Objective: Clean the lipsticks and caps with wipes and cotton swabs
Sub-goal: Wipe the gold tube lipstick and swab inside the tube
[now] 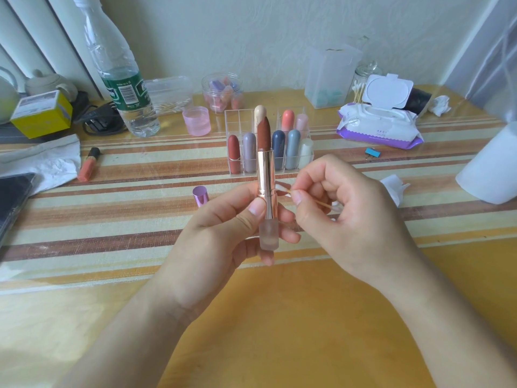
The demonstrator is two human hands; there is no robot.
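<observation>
The left hand [223,228] grips an uncapped lipstick [265,175] by its lower part, thumb on the near face and fingers curled behind the frosted base. The lipstick stands upright above the middle of the striped cloth [140,219], its long axis running near to far in the view, and its brown-red bullet is wound out and points up and away. The right hand [349,208] pinches a cotton swab [281,189] between thumb and forefinger. The swab lies crosswise, left to right, dipping a little to the right, and its left white tip touches the right side of the rose-gold tube. A purple cap [201,195] lies on the cloth just left of the left hand. Beyond the hands a clear organizer [232,116] holds capped lipsticks standing upright. To the far right sits a pack of wipes [377,127] with its lid flipped open, and a crumpled wipe [391,186] lies near the right hand.
</observation>
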